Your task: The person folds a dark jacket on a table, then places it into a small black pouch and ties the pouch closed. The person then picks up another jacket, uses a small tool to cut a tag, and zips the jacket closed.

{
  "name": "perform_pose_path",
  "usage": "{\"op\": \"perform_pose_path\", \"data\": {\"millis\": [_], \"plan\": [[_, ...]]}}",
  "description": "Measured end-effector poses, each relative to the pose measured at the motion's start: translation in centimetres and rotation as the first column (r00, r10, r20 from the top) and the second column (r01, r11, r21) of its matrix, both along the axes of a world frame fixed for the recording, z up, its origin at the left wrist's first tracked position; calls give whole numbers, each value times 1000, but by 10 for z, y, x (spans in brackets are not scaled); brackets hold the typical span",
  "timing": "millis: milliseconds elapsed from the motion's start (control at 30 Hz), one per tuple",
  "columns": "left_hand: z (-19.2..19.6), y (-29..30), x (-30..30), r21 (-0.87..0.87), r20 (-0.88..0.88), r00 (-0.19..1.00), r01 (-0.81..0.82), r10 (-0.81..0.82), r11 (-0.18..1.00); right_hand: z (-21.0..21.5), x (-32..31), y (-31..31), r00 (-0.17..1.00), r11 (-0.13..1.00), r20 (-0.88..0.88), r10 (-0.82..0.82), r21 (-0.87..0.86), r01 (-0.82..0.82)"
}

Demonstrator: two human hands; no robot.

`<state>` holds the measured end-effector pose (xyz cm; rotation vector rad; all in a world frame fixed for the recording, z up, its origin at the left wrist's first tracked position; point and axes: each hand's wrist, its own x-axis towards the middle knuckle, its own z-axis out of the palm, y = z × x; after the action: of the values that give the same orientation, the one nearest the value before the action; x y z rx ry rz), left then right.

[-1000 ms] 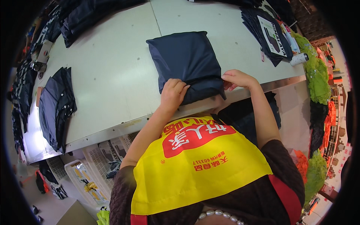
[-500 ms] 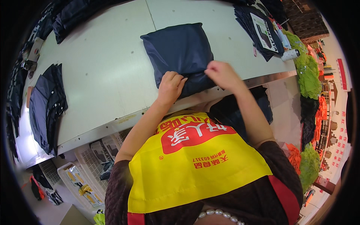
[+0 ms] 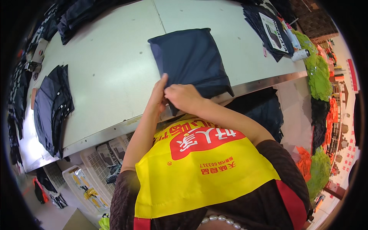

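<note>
Has folded navy fabric [image 3: 191, 57] ahead-right of loosely extended left hand [image 3: 156, 93] and curled right hand [image 3: 184, 96] (can't tell either grip).

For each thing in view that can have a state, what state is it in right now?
Navy fabric bundle: lying on the table, closest edge creased.
Left hand: at the bundle's near left corner, fingers extended.
Right hand: beside the left hand, fingers curled.
Dark pieces at left: fanned out.
Dark stack at upper right: fanned, printed panel uppermost.
White roll: on its side.
Yellow apron: worn.
</note>
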<state>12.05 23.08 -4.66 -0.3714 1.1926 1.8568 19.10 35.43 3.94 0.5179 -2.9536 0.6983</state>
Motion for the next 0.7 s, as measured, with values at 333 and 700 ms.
{"op": "perform_pose_path", "data": {"millis": [333,700], "plan": [[76,27,23,-171,-374,927,-80,10,982,-21,39,151,952,992,-296,71,122,-36],[156,44,59,-317,-852,-46,-747,-521,584,-29,-42,195,664,326,599,448,-801,502]]}}
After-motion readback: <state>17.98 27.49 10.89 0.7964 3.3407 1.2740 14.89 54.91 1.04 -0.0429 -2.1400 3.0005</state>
